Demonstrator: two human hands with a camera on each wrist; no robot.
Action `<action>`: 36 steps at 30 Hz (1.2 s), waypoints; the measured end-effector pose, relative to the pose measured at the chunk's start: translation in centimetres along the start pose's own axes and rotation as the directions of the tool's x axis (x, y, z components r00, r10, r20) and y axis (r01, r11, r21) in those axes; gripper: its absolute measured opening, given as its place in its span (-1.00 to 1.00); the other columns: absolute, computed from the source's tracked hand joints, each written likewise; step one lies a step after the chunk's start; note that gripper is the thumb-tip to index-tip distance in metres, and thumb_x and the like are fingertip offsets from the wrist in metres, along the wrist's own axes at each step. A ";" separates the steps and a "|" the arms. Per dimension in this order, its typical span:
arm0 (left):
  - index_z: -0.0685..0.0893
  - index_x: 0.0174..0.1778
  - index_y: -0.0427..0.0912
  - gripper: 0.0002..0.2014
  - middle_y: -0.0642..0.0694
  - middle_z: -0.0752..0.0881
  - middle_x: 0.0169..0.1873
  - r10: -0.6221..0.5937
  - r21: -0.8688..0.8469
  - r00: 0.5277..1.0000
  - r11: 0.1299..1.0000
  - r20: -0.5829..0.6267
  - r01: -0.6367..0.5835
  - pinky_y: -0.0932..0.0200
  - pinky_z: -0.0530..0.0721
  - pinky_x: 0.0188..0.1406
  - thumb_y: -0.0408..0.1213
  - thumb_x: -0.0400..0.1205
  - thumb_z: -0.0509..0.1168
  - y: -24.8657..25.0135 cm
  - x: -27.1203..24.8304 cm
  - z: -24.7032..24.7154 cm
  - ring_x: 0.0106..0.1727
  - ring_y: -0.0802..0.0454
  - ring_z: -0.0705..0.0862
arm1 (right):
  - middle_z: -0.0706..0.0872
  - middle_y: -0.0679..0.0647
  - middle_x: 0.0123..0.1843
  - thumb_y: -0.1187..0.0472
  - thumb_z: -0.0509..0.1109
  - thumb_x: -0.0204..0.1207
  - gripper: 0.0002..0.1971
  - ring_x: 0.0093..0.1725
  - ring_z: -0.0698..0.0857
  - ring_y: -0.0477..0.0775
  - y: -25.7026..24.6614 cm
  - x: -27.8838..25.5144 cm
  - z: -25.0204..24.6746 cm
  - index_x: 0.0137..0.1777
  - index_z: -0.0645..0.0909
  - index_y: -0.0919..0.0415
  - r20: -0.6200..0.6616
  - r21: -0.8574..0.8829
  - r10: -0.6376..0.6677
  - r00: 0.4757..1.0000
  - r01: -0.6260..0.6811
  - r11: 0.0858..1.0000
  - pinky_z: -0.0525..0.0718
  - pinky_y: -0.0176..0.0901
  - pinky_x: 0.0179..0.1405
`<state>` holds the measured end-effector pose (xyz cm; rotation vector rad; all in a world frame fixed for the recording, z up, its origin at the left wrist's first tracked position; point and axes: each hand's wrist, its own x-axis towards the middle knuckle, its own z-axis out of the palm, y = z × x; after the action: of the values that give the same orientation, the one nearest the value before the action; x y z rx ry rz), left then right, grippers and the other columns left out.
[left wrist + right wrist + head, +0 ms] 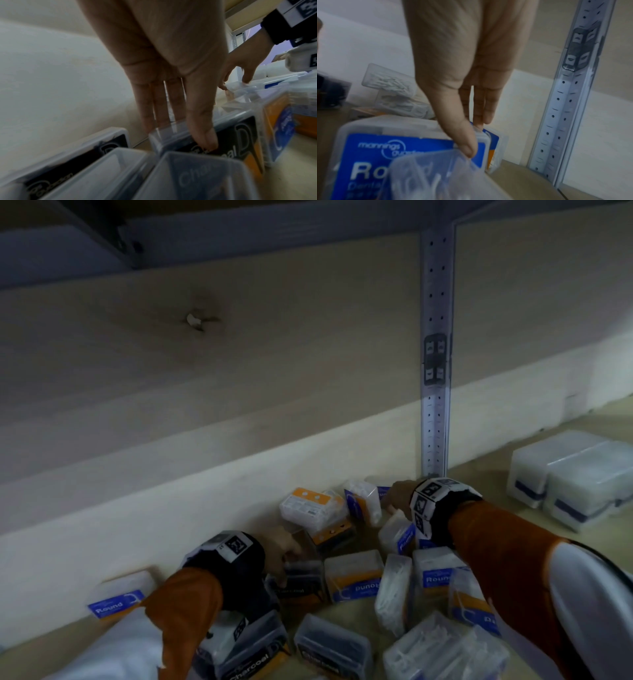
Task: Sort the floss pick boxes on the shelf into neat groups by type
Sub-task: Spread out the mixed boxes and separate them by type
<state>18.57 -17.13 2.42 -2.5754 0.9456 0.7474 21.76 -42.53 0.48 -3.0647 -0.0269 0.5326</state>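
Blue label on clear box [412, 152] by the right thumb: "mannings", a cut-off "Ro" below, smaller print blurred. "Round" reads on blue-labelled boxes at far left [118, 601] and right of centre [436, 573], and inverted on another [354, 580]. "Charcoal" on a black-labelled box [250, 662] near the front; "Cha" on a grey lid [193, 177].

Clear glossy plastic boxes [352, 575]

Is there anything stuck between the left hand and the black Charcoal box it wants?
No. The left hand already pinches the Charcoal box, thumb on its label and fingers behind it. Another Charcoal box sits just in front, nearer the camera.
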 end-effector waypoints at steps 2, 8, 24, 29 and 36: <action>0.57 0.29 -0.33 -0.59 -0.31 0.64 0.26 -0.006 0.036 1.000 0.999 0.006 0.006 0.21 0.41 -0.08 -0.29 0.55 0.40 0.1 -0.2 -0.1 0.26 -0.18 0.59 | 0.41 -0.06 -0.34 0.16 0.24 0.67 -0.66 -0.40 0.40 -0.11 0.1 -0.2 0.0 -0.37 0.33 0.04 0.014 -0.002 0.012 1.000 -0.012 1.000 0.37 -0.37 -0.40; 0.62 0.25 -0.33 -0.66 -0.33 0.66 0.23 -0.011 0.014 1.000 1.000 -0.009 0.011 0.14 0.41 -0.05 -0.34 0.56 0.38 0.5 -1.0 0.2 0.25 -0.20 0.62 | 0.60 0.17 0.38 0.27 0.37 0.54 -0.58 0.34 0.60 0.20 0.6 -2.0 -0.1 0.41 0.49 0.21 0.079 -0.158 -0.022 0.997 0.034 0.987 0.53 -0.04 0.33; 0.36 0.54 -0.16 -0.56 -0.13 0.41 0.53 -0.106 -0.140 0.931 0.988 -0.350 0.060 0.15 0.33 0.49 -0.27 0.71 0.13 7.4 -4.2 -0.3 0.51 -0.07 0.42 | 0.36 0.11 0.60 0.08 0.23 0.66 -0.53 0.55 0.40 0.10 3.4 -10.6 0.7 0.56 0.36 0.08 -0.135 -0.075 -0.158 0.978 0.149 0.986 0.38 -0.08 0.55; 0.50 0.42 -0.20 -0.63 -0.19 0.55 0.41 -0.048 -0.204 0.900 0.978 -0.432 -0.046 0.10 0.46 0.37 -0.24 0.69 0.13 12.3 -5.5 -0.4 0.36 -0.12 0.55 | 0.37 0.10 0.59 0.11 0.23 0.67 -0.52 0.53 0.42 0.09 4.8 -14.3 3.0 0.58 0.33 0.14 -0.187 0.001 -0.174 0.967 0.177 0.984 0.33 -0.24 0.42; 0.49 0.36 -0.26 -0.65 -0.25 0.57 0.32 -0.052 -0.225 0.919 0.974 -0.390 -0.040 0.08 0.51 0.20 -0.20 0.71 0.08 18.6 -4.8 0.9 0.29 -0.18 0.58 | 0.29 0.03 0.65 0.05 0.20 0.67 -0.45 0.59 0.35 0.00 5.9 -17.4 7.8 0.63 0.20 0.13 -0.210 0.098 -0.158 0.965 0.181 0.979 0.28 -0.29 0.48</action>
<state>2.77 -28.00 2.61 -3.0035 1.0111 0.3514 2.86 -48.65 -1.17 -2.9477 -0.2423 0.2057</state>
